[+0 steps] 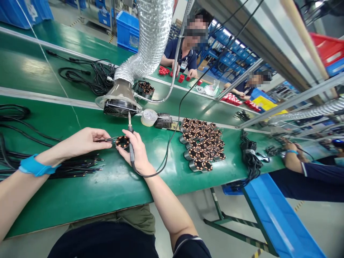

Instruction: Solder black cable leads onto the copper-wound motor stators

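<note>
My left hand (92,140), with a blue band at its wrist, pinches the end of a black cable (106,139) whose thin wires reach a motor stator (122,142). That stator is a dark ring with copper windings. My right hand (137,152) is closed around a soldering iron (131,143), its tip pointing up and away from me. The thumb and fingers of the same hand also steady the stator. Whether the wires touch the windings is too small to tell. Below my left hand lie several black cables (77,168) with stripped ends.
A fume fan (120,107) on a silver duct (153,32) hangs just beyond my hands. A round white container (149,117) and a soldering stand (163,121) sit right of it. Rows of stators (202,141) stand further right. Co-workers sit across and to the right.
</note>
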{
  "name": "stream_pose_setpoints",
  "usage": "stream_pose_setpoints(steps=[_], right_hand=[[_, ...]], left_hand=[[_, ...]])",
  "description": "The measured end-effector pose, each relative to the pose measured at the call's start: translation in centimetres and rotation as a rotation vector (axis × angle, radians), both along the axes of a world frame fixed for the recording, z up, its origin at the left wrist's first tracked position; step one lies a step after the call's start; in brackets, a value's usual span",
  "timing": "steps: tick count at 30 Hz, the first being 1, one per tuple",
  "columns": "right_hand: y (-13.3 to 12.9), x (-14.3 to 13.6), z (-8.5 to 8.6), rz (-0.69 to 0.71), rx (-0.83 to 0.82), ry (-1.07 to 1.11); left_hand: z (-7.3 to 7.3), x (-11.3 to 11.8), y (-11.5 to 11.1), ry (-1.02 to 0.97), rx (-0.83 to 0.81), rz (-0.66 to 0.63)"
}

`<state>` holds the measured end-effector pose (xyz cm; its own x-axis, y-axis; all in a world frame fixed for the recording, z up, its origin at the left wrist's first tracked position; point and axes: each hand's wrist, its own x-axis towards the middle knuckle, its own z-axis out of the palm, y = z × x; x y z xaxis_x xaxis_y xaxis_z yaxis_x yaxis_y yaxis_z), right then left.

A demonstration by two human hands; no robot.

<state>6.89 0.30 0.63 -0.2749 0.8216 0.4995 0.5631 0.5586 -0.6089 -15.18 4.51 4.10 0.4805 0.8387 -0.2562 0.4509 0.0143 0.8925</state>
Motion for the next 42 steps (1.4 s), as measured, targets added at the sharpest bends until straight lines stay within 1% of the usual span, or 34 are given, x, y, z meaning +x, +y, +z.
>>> stream_pose_setpoints(steps=[4,7,9,13,15,19,24,26,28,30,31,34,37,40,42], right_hand=[[-0.1,0.2,0.5,0.014,-0.014,-0.013],[-0.2,0.3,0.8,0.023,-0.012,-0.032],[-0.3,0.3,0.7,0.022,-0.012,-0.045],[-0.3,0.2,0.6,0.011,-0.006,-0.066],[-0.3,0.2,0.6,-0.003,0.005,-0.072],[-0.2,0.0,0.7,-0.023,0.054,-0.084],[0.2,-0.6,0.5,0.051,0.128,-0.085],[0.3,-0.8,0.2,0.074,0.14,-0.093],[0.2,-1.0,0.0,0.08,0.135,-0.097],[0.0,-1.2,-0.3,0.066,0.119,-0.068],[-0.1,-1.5,-0.4,0.049,0.107,-0.035],[-0.5,-2.4,-0.7,-0.029,0.073,0.114],[-0.7,-3.3,-0.7,-0.057,0.058,0.217],[-1.1,-3.6,0.1,-0.056,0.054,0.167],[-1.6,-3.2,1.4,-0.079,0.061,0.084]], left_hand=[[0.6,-1.1,0.5,0.09,0.026,0.066],[0.8,-1.2,0.4,0.069,0.016,0.094],[0.6,-0.8,0.3,0.021,-0.01,0.125],[-0.6,0.3,0.1,-0.084,-0.034,0.241],[-1.1,0.7,0.0,-0.101,-0.042,0.27],[-1.5,0.8,0.1,-0.059,-0.036,0.262],[-1.1,0.7,0.0,-0.026,0.008,0.238],[-0.9,0.8,-0.1,-0.018,0.022,0.186],[-0.6,0.9,-0.3,-0.031,0.033,0.096],[-0.4,1.1,-0.5,-0.075,0.01,0.02],[-0.3,1.2,-0.6,-0.11,-0.02,0.004],[-0.3,1.5,-0.6,-0.234,-0.13,0.048],[-0.5,1.7,-0.4,-0.337,-0.166,0.137],[-0.3,1.8,0.0,-0.369,-0.17,0.178],[0.1,1.7,0.2,-0.335,-0.166,0.18]])
